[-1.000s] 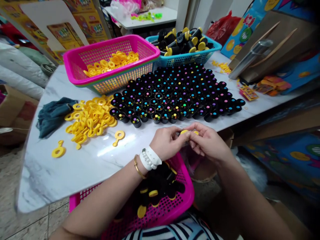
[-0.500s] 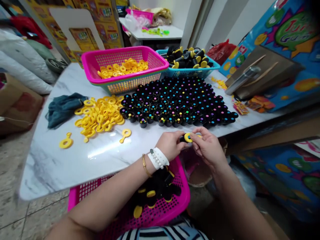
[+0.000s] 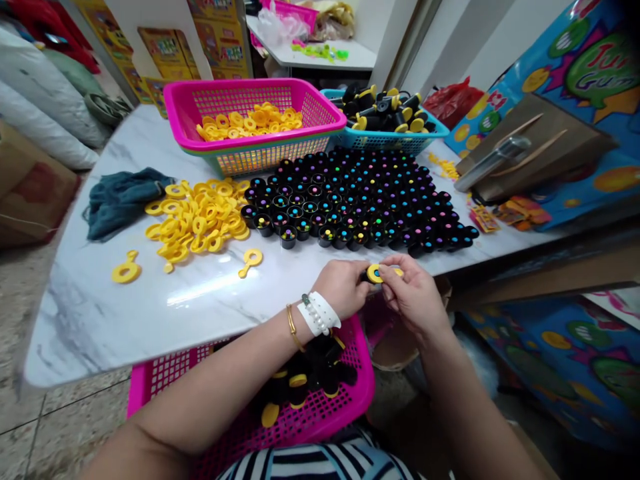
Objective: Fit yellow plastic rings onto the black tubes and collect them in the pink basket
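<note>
Marble-patterned worktop (image 3: 165, 320) fills most of the room's foreground, with a brown cardboard box (image 3: 33, 193) off its left edge. On its left side lies a crumpled blue-green cloth (image 3: 125, 197); a loose yellow ring with a tab (image 3: 127, 279) is nearer, and just right of the cloth is a heap of yellow rings (image 3: 200, 217). Right of that heap, a second loose ring (image 3: 247, 264) lies apart. Beyond the heap, a pink basket (image 3: 176, 119) holds more rings. At the near edge, below the worktop, another pink basket (image 3: 367, 380) contains black pieces with yellow ends, which appear already fitted.

Across the middle stand rows of black cups (image 3: 355, 200) with coloured dots at their centres and no rings on them, so much seems left. Past them, a blue basket (image 3: 390, 140) is piled with yellow-ended black pieces, apparently finished too.

Near the front edge, the left hand (image 3: 343, 290) grips a black cup (image 3: 364, 275). A yellow ring lid (image 3: 371, 274) is at its mouth, a blue dot showing through the hole; the right hand (image 3: 413, 293) pinches this lid. Whether it is fully seated, I cannot tell. Farther right leans a brown paper bag (image 3: 565, 143).
</note>
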The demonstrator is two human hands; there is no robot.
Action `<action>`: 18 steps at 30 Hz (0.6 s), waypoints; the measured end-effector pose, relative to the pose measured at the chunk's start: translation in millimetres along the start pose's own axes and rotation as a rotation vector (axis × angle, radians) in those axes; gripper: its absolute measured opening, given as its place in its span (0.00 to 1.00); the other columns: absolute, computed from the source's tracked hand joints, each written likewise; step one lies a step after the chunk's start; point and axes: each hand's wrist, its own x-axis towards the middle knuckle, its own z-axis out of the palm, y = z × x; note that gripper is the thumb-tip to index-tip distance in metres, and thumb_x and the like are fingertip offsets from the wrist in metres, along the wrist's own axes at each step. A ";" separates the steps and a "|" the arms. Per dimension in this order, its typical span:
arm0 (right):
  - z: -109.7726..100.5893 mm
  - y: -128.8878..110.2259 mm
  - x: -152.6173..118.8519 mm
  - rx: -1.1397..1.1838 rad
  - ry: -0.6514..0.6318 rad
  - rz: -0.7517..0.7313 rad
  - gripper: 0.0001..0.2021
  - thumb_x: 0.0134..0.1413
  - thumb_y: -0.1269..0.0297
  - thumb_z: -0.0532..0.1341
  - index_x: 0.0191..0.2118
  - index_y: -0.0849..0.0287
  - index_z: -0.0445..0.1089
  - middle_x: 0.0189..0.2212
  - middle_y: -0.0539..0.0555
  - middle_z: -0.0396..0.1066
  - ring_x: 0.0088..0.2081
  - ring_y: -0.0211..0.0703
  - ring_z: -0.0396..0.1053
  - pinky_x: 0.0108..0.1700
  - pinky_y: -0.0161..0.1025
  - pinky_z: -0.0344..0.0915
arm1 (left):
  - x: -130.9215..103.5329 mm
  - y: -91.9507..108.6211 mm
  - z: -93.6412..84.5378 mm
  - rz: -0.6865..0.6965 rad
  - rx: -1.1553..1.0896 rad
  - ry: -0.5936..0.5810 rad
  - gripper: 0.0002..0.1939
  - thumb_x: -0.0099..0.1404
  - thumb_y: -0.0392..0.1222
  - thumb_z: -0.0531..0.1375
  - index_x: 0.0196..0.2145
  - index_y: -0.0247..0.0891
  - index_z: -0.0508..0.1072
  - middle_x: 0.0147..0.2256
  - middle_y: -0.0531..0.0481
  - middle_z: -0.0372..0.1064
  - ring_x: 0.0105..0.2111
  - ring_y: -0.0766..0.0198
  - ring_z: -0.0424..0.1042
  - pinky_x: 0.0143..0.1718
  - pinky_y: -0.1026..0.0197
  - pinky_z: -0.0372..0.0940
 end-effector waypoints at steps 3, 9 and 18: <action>0.2 2.7 -1.9 -0.020 -0.021 0.009 0.14 0.54 0.55 0.65 0.42 0.57 0.66 0.13 0.39 0.58 0.13 0.27 0.49 0.14 0.24 0.46 | 2.5 2.4 -6.0 -0.060 -0.070 -0.071 0.08 0.62 0.40 0.58 0.35 0.36 0.76 0.23 0.53 0.70 0.23 0.67 0.65 0.25 0.65 0.55; 3.9 16.1 -1.5 0.092 0.022 -0.049 0.11 0.57 0.56 0.63 0.39 0.55 0.65 0.11 0.38 0.55 0.11 0.27 0.46 0.14 0.25 0.45 | 14.6 1.8 -10.6 -0.186 -0.161 -0.094 0.14 0.67 0.47 0.53 0.31 0.35 0.72 0.20 0.54 0.66 0.21 0.70 0.63 0.24 0.67 0.55; 5.6 13.8 -4.8 0.208 0.086 -0.003 0.15 0.50 0.55 0.67 0.35 0.58 0.64 0.16 0.41 0.60 0.13 0.26 0.51 0.14 0.24 0.46 | -2.9 -7.6 2.4 0.073 0.006 0.124 0.17 0.61 0.44 0.63 0.48 0.39 0.72 0.31 0.51 0.66 0.33 0.64 0.67 0.37 0.62 0.63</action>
